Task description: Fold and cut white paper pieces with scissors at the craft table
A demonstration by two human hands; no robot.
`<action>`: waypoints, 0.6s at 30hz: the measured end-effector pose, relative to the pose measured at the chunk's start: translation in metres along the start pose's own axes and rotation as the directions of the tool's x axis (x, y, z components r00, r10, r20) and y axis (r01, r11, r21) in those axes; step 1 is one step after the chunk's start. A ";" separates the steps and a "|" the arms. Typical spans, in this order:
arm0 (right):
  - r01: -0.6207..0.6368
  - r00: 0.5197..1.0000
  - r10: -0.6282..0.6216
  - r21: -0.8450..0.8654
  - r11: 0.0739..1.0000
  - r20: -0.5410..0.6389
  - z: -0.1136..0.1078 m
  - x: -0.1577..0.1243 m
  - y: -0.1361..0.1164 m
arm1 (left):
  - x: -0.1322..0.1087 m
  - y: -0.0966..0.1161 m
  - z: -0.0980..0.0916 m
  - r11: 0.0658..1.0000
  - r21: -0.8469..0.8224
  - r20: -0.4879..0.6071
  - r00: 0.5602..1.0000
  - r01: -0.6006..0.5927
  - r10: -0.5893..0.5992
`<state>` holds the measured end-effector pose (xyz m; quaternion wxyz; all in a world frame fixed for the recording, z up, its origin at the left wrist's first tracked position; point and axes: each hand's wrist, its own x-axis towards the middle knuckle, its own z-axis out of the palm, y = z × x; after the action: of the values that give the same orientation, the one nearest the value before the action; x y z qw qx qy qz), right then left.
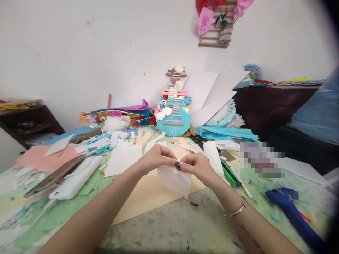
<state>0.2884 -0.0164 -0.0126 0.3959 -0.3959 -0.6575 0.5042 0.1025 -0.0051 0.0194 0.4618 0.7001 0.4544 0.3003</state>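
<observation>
Both hands meet over the middle of the table, pinching the top edge of a small white tissue paper that hangs down between them. My left hand grips the paper's upper left part with closed fingers. My right hand pinches the upper right part, thumb tips almost touching; a metal bangle sits on that wrist. Under the paper lies a cream sheet on the paint-stained table.
A blue paper guitar leans on the wall behind heaps of coloured paper scraps. A white phone and scissors lie at the left. A blue glue gun and green markers lie at the right. White sheets lean at the back right.
</observation>
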 end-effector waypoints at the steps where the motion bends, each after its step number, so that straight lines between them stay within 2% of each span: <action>1: 0.003 1.000 -0.003 -0.003 1.000 -0.002 0.000 0.000 0.000 | 0.000 -0.001 0.000 1.000 -0.005 -0.001 1.000 -0.004 0.004; 9: -0.011 1.000 0.011 0.012 1.000 -0.012 -0.002 0.000 0.001 | 0.002 -0.005 -0.003 0.998 -0.056 -0.014 1.000 -0.020 0.019; 18: 0.057 0.998 -0.057 0.038 0.998 0.010 -0.003 0.001 0.003 | 0.003 -0.006 -0.003 0.999 -0.042 -0.046 0.999 -0.021 0.019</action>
<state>0.2915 -0.0139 -0.0148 0.4140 -0.3667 -0.6611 0.5070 0.0989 -0.0007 0.0152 0.4631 0.6875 0.4512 0.3304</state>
